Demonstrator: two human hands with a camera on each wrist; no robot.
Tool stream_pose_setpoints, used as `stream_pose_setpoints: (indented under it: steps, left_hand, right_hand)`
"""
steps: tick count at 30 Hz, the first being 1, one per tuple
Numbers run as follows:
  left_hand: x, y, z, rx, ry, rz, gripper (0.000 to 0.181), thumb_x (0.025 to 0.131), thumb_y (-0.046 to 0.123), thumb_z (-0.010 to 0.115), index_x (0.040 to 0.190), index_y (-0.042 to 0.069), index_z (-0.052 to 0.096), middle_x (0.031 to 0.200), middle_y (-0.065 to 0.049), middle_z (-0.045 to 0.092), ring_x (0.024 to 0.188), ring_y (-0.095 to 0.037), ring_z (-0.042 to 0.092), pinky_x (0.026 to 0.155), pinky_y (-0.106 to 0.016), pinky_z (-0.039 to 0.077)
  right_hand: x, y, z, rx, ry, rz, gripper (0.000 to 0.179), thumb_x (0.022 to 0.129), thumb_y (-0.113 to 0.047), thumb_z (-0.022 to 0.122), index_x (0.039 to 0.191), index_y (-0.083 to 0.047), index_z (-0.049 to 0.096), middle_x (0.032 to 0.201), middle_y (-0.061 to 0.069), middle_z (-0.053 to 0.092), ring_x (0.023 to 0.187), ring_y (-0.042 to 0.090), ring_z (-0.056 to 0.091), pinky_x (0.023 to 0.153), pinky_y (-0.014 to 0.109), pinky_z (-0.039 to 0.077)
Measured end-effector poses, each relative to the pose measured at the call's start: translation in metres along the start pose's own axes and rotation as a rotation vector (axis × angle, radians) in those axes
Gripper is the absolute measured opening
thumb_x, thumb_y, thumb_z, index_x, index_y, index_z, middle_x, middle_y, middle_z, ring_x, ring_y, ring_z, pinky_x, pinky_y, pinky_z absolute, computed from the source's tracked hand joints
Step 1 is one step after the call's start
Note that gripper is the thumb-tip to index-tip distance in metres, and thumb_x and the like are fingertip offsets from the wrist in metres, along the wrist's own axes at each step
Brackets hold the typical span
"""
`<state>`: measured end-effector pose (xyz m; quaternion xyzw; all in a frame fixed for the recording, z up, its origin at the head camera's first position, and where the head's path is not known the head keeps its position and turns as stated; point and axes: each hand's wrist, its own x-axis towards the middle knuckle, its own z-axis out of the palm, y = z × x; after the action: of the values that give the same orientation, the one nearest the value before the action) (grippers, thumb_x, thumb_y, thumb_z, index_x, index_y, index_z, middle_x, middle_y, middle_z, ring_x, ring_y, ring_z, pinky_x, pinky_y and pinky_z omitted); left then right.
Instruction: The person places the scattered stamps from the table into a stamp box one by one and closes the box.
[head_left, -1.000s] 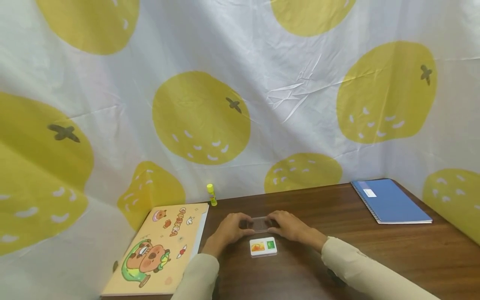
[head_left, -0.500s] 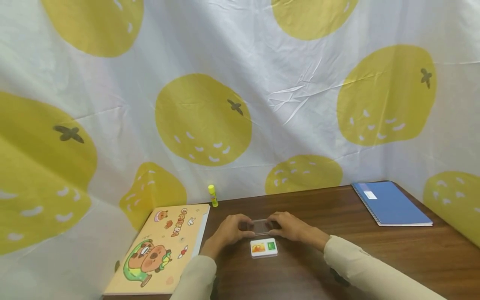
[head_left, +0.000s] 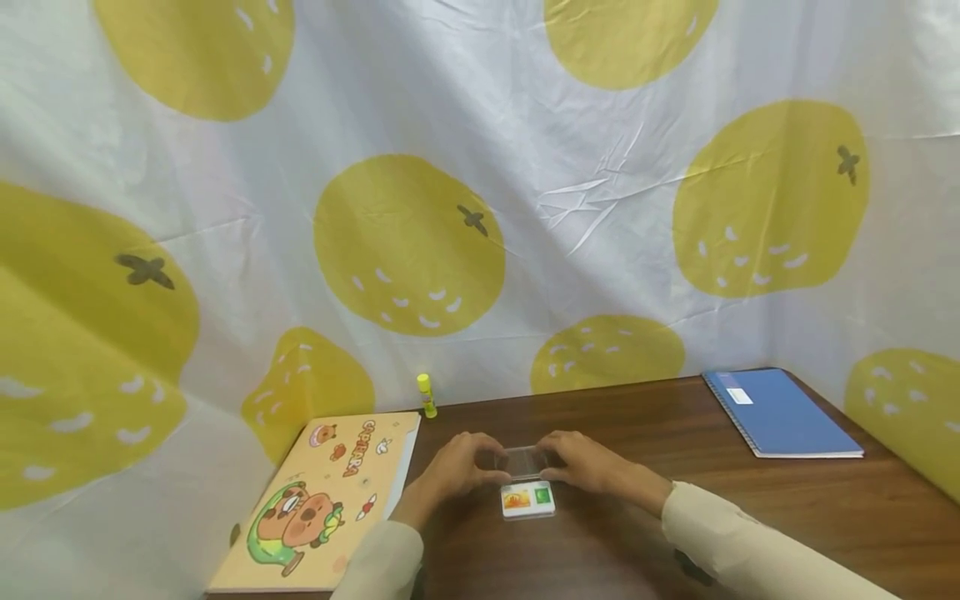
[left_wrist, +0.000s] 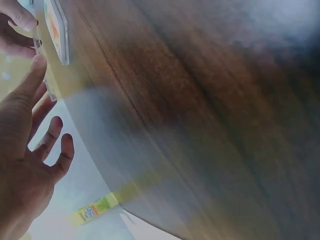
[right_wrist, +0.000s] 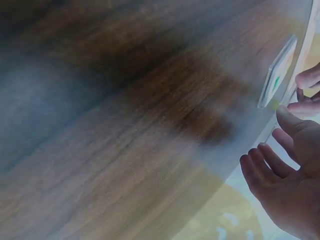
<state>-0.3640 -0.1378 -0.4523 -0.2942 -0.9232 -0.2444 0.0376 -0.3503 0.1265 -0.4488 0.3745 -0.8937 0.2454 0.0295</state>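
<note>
Both hands hold a clear plastic lid (head_left: 523, 463) between them, one at each end. My left hand (head_left: 463, 463) pinches its left end between thumb and fingers, and the lid's thin edge (left_wrist: 52, 91) shows in the left wrist view. At the right end, my right hand (head_left: 587, 463) grips it the same way. Just nearer to me, a stack of white cards (head_left: 528, 498) with an orange and a green picture lies in a shallow clear tray on the table. In the head view the lid's near edge comes right up to the stack's far edge.
A yellow glue stick (head_left: 427, 396) stands at the table's back edge. On the left lies a cream capybara folder (head_left: 330, 492), on the right a blue spiral notebook (head_left: 783, 412). A lemon-print curtain (head_left: 600, 250) hangs behind the brown wooden table (head_left: 630, 408).
Both hands have brought the clear lid slightly toward me, so the gap between it and the card stack has closed. The cards stay where they were; the head view has tilted a little.
</note>
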Motion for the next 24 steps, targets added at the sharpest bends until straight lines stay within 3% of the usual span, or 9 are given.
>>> stream_pose_setpoints:
  steps: [13, 24]
  left_hand:
    - [-0.01, 0.01, -0.002, 0.05, -0.04, 0.023, 0.037, 0.085, 0.044, 0.084, 0.113, 0.02, 0.079, 0.123, 0.004, 0.073, 0.12, -0.024, 0.062, 0.105, -0.048, 0.049]
    - [-0.019, 0.014, -0.002, 0.09, -0.046, 0.048, 0.036, 0.082, 0.048, 0.086, 0.107, 0.024, 0.079, 0.119, 0.009, 0.073, 0.111, -0.018, 0.061, 0.099, -0.042, 0.051]
  right_hand:
    - [-0.014, -0.01, -0.003, -0.018, -0.009, -0.012, 0.042, 0.095, -0.02, 0.076, 0.129, 0.004, 0.065, 0.131, 0.023, 0.064, 0.117, 0.041, 0.064, 0.098, 0.052, 0.054]
    - [-0.022, -0.019, -0.002, -0.012, -0.041, -0.01, 0.042, 0.096, -0.022, 0.075, 0.129, 0.001, 0.065, 0.133, 0.022, 0.062, 0.12, 0.042, 0.062, 0.1, 0.056, 0.053]
